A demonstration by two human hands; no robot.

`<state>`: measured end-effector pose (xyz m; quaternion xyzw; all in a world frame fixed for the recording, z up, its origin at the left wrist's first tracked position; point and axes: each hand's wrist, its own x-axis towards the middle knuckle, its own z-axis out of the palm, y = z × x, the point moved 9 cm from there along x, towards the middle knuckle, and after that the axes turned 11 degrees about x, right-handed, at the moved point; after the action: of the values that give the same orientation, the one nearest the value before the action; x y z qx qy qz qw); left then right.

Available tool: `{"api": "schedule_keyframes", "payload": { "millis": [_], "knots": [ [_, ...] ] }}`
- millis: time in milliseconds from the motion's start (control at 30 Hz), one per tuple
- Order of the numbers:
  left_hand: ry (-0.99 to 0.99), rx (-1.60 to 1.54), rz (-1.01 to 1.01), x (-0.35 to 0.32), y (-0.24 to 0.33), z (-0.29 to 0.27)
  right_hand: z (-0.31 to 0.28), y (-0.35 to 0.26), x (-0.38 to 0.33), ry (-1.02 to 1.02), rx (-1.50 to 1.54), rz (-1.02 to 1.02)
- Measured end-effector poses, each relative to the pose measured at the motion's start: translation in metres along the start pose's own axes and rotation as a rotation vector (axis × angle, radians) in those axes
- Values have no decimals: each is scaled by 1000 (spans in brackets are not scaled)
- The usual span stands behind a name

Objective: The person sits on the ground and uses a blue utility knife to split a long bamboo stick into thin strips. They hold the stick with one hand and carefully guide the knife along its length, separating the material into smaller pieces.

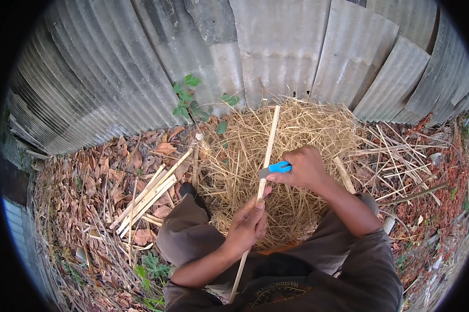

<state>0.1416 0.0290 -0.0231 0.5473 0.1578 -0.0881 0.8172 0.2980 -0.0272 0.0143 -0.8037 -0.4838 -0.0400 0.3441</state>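
A long, pale wooden strip [272, 136], probably split bamboo, slants up from my lap and away from me. My left hand [246, 222] is closed around its lower middle. Just above that grip, my right hand [303, 167] is closed on a knife [280, 167] with a bright blue handle. The knife's short grey blade lies across the strip and touches it. The strip's lower end runs down past my left forearm toward my shirt.
Straw and shavings [297, 125] are heaped between my legs. Cut strips [150, 200] lie on dry leaves [99, 182] at left. Thin sticks [401, 161] are scattered at right. A corrugated metal fence [276, 52] stands ahead, with a green-leaved plant [185, 96] against it.
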Motion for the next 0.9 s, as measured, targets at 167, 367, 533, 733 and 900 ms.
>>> {"api": "schedule_keyframes", "payload": {
  "millis": [167, 367, 533, 733, 900],
  "knots": [
    [26, 26, -17, 3, -11, -3, -2, 26, 12, 10, -147, 69],
    [-18, 30, -39, -5, -11, 7, -15, 45, 17, 48, -146, 197],
    [38, 63, -23, -8, -5, -1, 5, 4, 4, 28, -45, -29],
    [1, 71, -34, -9, -13, 7, -12, 56, 19, 83, -160, 173],
    [-20, 63, -77, -10, -11, 14, -37, 100, 26, 111, -224, 428]
  ]
}}
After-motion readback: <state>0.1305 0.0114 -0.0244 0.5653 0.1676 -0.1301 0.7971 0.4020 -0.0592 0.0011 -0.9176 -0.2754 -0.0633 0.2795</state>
